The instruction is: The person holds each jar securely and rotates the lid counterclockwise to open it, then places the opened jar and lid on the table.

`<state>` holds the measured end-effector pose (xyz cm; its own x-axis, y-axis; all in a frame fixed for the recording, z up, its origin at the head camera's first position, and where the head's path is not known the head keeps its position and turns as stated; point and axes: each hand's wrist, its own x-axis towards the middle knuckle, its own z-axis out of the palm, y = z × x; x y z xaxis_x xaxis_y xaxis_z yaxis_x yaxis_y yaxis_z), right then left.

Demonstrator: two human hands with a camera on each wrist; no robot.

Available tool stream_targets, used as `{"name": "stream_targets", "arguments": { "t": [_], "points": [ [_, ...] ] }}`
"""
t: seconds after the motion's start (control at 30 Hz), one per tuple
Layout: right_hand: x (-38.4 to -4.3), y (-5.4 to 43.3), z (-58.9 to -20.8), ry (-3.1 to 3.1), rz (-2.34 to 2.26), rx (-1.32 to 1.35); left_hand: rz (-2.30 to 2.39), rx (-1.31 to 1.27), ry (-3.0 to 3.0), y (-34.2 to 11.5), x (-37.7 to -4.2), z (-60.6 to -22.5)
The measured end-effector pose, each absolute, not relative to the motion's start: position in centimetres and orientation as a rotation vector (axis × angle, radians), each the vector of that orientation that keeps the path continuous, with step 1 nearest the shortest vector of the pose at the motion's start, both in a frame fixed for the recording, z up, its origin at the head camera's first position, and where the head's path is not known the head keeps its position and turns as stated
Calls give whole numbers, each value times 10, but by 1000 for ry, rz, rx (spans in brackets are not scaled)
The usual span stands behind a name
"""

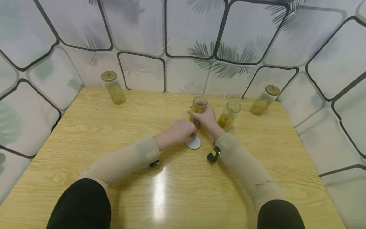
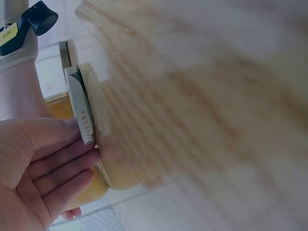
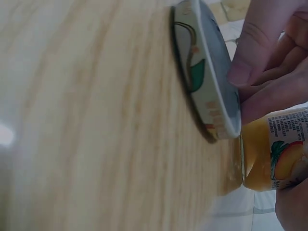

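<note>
A jar lid (image 1: 193, 142) with its pale inner face up is low at the table, and printed pictures run round its rim in the right wrist view. My left hand (image 1: 183, 130) pinches the lid's edge between thumb and fingers; in the left wrist view the fingertips (image 2: 91, 156) meet the rim. Just beyond it, my right hand (image 1: 208, 117) grips an uncapped glass jar (image 1: 198, 106) of yellow-orange fruit, standing upright. This jar (image 3: 260, 151) carries a peach label. Right beside the right wrist is another uncapped jar (image 1: 229, 114) with yellow fruit low inside.
A jar (image 1: 113, 87) with a gold lid stands at the table's back left, and a similar capped jar (image 1: 265, 100) at the back right. Patterned wall panels (image 1: 188, 73) rise behind the wooden table (image 1: 137, 197). A small black camera (image 1: 213, 156) hangs from the right wrist.
</note>
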<state>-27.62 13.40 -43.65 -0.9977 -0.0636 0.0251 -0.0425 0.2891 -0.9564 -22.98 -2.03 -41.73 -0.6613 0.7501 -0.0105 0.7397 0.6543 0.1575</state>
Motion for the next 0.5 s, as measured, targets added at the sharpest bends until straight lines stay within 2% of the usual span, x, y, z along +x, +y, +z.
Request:
{"name": "stream_targets", "arguments": {
  "t": [0.5],
  "points": [
    [-272, 135, -440, 2431, -1889, -162, 203, 1262, 2793, -20, -231, -417]
  ]
}}
